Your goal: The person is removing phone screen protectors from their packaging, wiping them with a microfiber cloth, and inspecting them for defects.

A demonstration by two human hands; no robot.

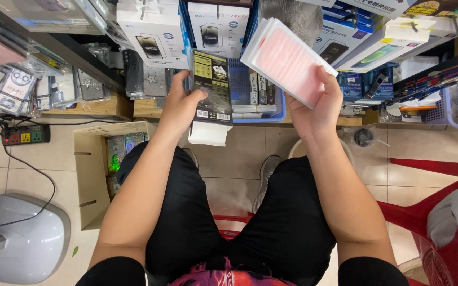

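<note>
While the left hand (178, 106) grips a black box (211, 87), the right hand (318, 108) holds a pink-white pack (287, 59).

This is a small shop selling phone accessories. Boxed screen protectors (157, 37) hang in rows above a wooden shelf (102, 108), phone cases in clear sleeves (14, 87) crowd the left, and a blue basket (258, 100) holds more packets. A cardboard box (94, 175) of stock sits on the tiled floor (22, 169) beside a power strip (26, 135).

Your clothing, seen from above

You wear black short sleeves (372, 270), black shorts (287, 222) to the knee, a shirt front printed in pink and red (223, 276), and grey sneakers (266, 175); forearms bare.
</note>
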